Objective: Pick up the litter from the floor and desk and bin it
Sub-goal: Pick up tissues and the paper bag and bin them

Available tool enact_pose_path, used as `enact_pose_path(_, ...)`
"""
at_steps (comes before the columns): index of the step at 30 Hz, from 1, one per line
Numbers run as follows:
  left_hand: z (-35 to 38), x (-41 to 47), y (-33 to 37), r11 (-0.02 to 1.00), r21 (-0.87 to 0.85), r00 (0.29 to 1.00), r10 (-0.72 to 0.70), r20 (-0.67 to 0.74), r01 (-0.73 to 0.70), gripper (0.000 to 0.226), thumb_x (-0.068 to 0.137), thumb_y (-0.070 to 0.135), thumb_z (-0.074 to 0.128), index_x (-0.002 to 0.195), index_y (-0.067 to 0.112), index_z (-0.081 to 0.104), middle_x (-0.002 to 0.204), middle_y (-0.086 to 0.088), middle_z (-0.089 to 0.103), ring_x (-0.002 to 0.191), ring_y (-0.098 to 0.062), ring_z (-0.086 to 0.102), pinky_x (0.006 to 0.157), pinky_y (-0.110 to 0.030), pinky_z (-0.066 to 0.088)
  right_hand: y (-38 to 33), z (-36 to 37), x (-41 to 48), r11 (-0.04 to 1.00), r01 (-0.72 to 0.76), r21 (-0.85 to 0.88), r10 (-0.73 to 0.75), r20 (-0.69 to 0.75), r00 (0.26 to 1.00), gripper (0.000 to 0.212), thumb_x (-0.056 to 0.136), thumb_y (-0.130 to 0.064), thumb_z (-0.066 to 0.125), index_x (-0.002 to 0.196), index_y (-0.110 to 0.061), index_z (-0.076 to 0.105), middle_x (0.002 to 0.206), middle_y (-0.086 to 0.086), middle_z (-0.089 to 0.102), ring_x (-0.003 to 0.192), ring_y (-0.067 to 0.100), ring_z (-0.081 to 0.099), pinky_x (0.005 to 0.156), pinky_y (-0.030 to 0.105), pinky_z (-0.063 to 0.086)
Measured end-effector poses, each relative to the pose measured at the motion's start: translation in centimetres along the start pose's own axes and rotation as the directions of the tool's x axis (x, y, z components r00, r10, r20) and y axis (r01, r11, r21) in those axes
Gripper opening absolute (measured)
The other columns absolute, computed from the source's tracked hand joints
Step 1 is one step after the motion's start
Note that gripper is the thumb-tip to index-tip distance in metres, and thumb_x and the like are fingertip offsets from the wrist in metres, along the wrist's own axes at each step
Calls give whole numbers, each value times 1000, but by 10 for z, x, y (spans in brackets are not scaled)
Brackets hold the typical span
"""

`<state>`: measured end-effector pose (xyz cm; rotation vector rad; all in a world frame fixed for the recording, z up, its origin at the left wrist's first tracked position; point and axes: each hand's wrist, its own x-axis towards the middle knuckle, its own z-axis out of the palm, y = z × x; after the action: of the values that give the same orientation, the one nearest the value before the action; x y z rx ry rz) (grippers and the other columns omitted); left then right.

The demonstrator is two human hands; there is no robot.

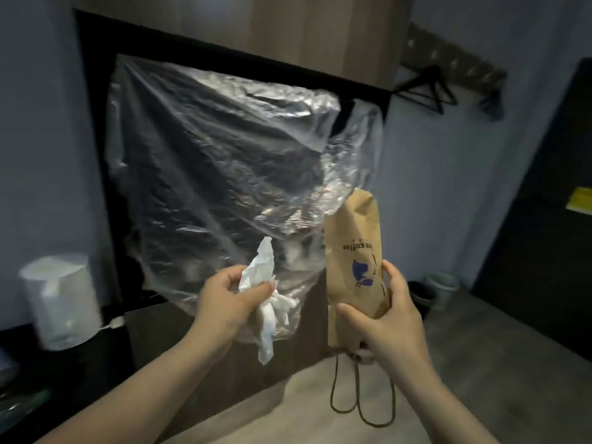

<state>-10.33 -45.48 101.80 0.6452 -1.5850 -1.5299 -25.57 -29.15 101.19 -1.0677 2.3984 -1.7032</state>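
Note:
My left hand (226, 302) pinches crumpled white tissue paper (264, 283) and, with it, an edge of a large clear plastic bag (224, 155) that billows up in front of me. My right hand (384, 318) grips a folded brown paper coffee bag (350, 251) held upside down, blue logo facing me, with its cord handles (362, 395) dangling below. The paper bag stands just right of the plastic bag, touching its lower right side.
A white lidded bin (61, 299) stands at the left on a dark surface. Behind the plastic bag is a dark recess under a wooden panel (288, 27). Black hangers (426, 91) hang at upper right. A dark cabinet (551, 219) and small cups (442, 283) sit right.

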Motion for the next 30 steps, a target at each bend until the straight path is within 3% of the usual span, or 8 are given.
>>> enact_pose_path(3,82,24,-11,997,-72,991,-22,132,31,13,77,1,74,86,-2,65,69,-9,64,52,-8,60,47,-17,45,37,-57,20,997,-68,-38,63,-128,990,95,67,-38,82,144,-41,27,116,-30,53,101,-4,55,89,35,54)
enact_pose_path(8,191,58,-30,975,-178,942,-70,328,134,11,78,-2,72,84,-3,63,66,-16,62,59,-27,60,51,-31,52,92,-117,56,983,-156,-93,125,-276,953,97,65,-44,81,143,-45,23,108,-40,44,100,-2,52,90,39,55)
enact_pose_path(11,241,92,-41,980,-174,913,-21,408,100,17,73,3,77,81,-3,63,63,-12,61,52,-18,58,47,-21,47,115,-140,86,974,-194,-119,141,-352,925,99,66,-44,81,145,-43,22,120,-31,45,110,1,50,91,43,55)
enact_pose_path(14,283,140,-49,986,-154,873,16,488,68,28,64,21,78,80,2,66,66,-11,67,59,-22,63,59,-28,47,131,-157,123,969,-211,-125,138,-435,890,100,67,-42,82,146,-42,21,128,-25,46,113,4,50,88,44,56)
enact_pose_path(17,322,187,-51,986,-151,837,27,547,67,28,64,27,77,79,6,66,70,-14,69,64,-27,66,63,-33,48,143,-167,163,962,-252,-103,168,-508,845,100,68,-41,82,146,-42,20,121,-30,44,106,0,50,87,45,57)
enact_pose_path(22,392,244,-59,984,-155,771,31,636,88,18,74,15,78,80,5,64,72,-21,68,63,-29,65,56,-28,50,172,-186,220,942,-323,-85,218,-577,787,100,67,-41,82,145,-45,19,107,-40,39,96,-4,49,85,44,57)
enact_pose_path(27,464,276,-73,978,-156,744,-1,668,142,27,59,33,79,78,16,70,79,-21,70,78,-45,67,73,-53,54,210,-221,262,933,-352,-77,231,-621,749,100,69,-38,83,146,-44,19,105,-42,38,93,-8,48,82,43,59)
enact_pose_path(30,513,289,-85,981,-139,737,-7,676,137,18,66,31,78,76,19,69,77,-21,70,73,-42,67,62,-47,50,244,-250,288,933,-353,-67,233,-634,737,100,69,-37,83,146,-43,20,105,-42,39,92,-8,50,81,42,59)
